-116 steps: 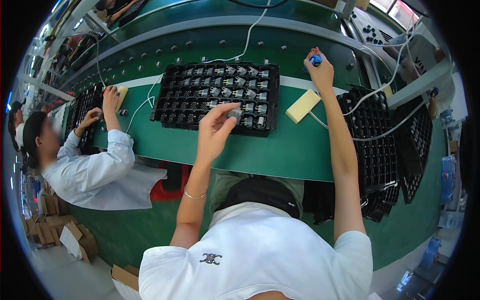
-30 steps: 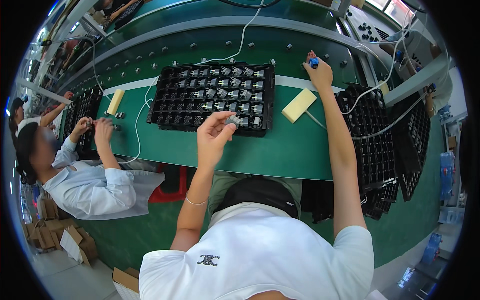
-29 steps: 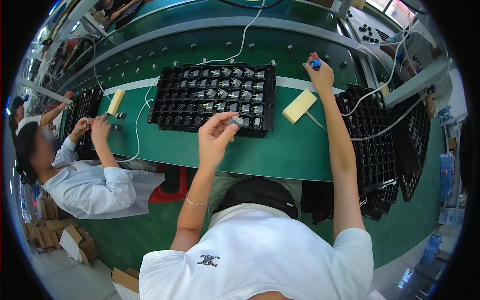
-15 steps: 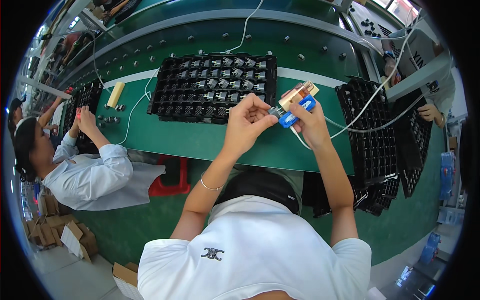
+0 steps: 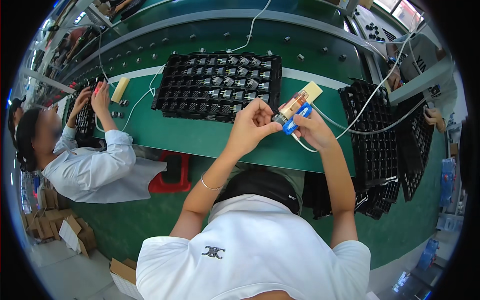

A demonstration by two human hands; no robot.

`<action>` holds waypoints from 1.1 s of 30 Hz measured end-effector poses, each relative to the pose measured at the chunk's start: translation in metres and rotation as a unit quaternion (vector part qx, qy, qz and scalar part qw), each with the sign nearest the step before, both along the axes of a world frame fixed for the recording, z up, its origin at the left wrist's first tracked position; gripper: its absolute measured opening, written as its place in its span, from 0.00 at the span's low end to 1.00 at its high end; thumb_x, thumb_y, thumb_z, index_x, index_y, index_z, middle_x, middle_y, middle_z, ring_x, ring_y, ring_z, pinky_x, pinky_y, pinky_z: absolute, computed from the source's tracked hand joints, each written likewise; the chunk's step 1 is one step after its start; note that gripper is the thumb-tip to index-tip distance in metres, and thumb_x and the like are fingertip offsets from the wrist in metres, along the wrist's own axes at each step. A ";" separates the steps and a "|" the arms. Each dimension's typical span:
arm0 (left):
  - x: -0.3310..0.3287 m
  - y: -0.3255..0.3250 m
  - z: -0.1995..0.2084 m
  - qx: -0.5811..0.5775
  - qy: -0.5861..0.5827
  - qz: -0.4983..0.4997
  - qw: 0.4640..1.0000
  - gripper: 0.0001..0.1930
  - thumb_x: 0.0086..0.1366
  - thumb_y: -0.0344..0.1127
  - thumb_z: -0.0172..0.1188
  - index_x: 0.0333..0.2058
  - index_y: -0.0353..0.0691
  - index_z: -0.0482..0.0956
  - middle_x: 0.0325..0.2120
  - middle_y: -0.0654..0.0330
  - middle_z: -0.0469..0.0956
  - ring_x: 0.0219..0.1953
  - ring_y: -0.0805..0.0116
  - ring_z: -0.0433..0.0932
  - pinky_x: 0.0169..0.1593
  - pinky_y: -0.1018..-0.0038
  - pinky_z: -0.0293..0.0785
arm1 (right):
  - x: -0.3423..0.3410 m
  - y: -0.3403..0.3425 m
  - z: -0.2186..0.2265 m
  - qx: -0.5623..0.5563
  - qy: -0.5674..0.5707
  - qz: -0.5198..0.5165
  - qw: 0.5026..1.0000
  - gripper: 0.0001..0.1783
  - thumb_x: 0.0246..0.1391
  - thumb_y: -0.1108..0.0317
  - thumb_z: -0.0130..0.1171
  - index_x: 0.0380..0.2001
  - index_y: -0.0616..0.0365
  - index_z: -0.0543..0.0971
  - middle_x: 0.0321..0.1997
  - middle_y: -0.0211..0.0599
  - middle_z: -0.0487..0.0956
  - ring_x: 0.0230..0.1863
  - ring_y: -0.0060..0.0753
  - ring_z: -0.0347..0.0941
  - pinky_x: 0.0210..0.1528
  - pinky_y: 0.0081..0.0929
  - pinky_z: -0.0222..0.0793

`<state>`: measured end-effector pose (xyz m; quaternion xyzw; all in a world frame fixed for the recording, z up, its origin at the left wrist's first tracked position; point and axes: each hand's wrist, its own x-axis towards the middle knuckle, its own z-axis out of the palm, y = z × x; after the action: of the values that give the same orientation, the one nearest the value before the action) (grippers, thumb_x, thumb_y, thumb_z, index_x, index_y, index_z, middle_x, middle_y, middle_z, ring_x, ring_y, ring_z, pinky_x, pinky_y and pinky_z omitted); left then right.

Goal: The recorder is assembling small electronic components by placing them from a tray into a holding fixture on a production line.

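My left hand (image 5: 254, 126) pinches a small dark grey plug-like part (image 5: 278, 119) between thumb and fingertips. My right hand (image 5: 316, 129) is closed around a blue handheld device (image 5: 297, 119) with a copper-coloured, partly see-through body (image 5: 293, 104) alongside it. A thin white cable runs from this device. The grey part meets the near end of the copper-coloured body; its pins are hidden there. Just beyond lies a cream block (image 5: 314, 90) on the green table. Behind my left hand is a black compartment tray (image 5: 172, 95) with several grey plug parts (image 5: 243, 61) in it.
Stacked black trays (image 5: 370, 135) stand at the right, crossed by a white cable and a clear tube. On the left a co-worker (image 5: 90, 155) handles a small red thing over another tray. Another cream block (image 5: 120, 90) lies between us. A metal frame (image 5: 190, 20) spans the back.
The grey part has come up against the copper-coloured body, and its pins no longer show. The co-worker's hands have shifted right. The view has tilted slightly.
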<state>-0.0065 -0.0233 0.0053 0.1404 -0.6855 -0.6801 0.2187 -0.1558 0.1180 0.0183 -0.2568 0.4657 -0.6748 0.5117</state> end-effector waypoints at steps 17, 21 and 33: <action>0.024 -0.047 -0.001 -0.523 -0.178 0.246 0.796 0.17 0.51 0.43 0.69 0.19 0.35 0.77 0.18 0.57 0.74 0.22 0.58 0.74 0.28 0.65 0.69 | -0.058 -0.002 -0.053 0.225 0.604 -0.334 0.687 0.22 0.47 0.59 0.66 0.42 0.61 0.77 0.32 0.40 0.77 0.28 0.40 0.76 0.33 0.32 0.71; 0.023 -0.044 0.000 -0.427 -0.127 0.245 0.861 0.12 0.50 0.36 0.69 0.23 0.35 0.75 0.21 0.59 0.74 0.24 0.63 0.73 0.30 0.69 0.70 | -0.058 -0.003 -0.051 0.229 0.596 -0.332 0.695 0.22 0.47 0.59 0.66 0.42 0.61 0.77 0.32 0.40 0.77 0.27 0.38 0.75 0.33 0.32 0.70; 0.014 -0.025 -0.011 -0.294 -0.003 0.198 0.935 0.12 0.52 0.29 0.67 0.35 0.36 0.74 0.28 0.64 0.75 0.25 0.78 0.69 0.26 0.81 0.61 | -0.058 -0.004 -0.051 0.239 0.584 -0.331 0.701 0.21 0.47 0.59 0.66 0.41 0.61 0.75 0.33 0.42 0.76 0.29 0.43 0.75 0.34 0.35 0.70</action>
<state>0.0074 -0.0487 -0.0056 0.2046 -0.8141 -0.3903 0.3783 -0.2136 0.1142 -0.0332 -0.2978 0.8718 -0.3815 -0.0754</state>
